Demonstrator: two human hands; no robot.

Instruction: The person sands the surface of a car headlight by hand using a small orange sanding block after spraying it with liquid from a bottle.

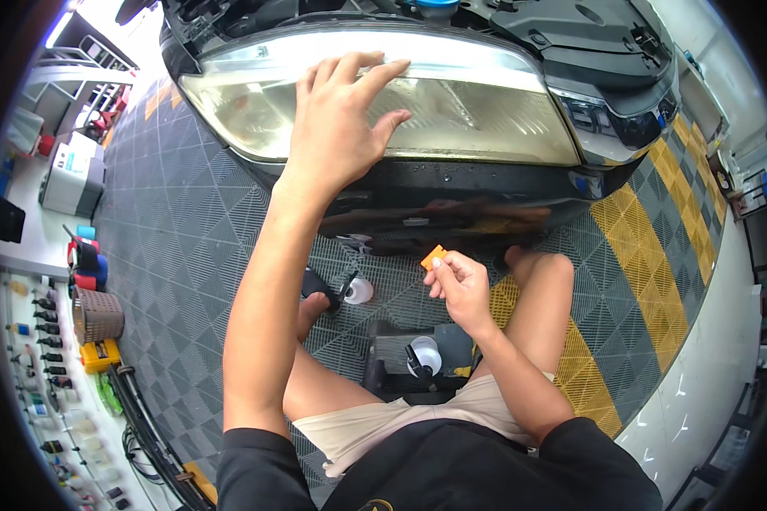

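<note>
A wide car headlight [452, 123] with a hazy, yellowed lens is straight ahead of me, set in a dark car's front. My left hand [341, 111] reaches over the lens with its fingers spread, fingertips at the bright upper part; it holds nothing. Lower down, in front of the bumper [435, 200], my right hand [460, 285] pinches a small orange block [434, 258] between thumb and fingers. That block is apart from the headlight. What exactly the block is, I cannot make out.
A white spray bottle [358, 291] with a black trigger stands near my left foot; another spray bottle [424, 356] sits at a dark low seat [385, 345] between my legs. Shelves of small bottles [51, 370], a basket [96, 315] and black hoses [149, 426] line the left side.
</note>
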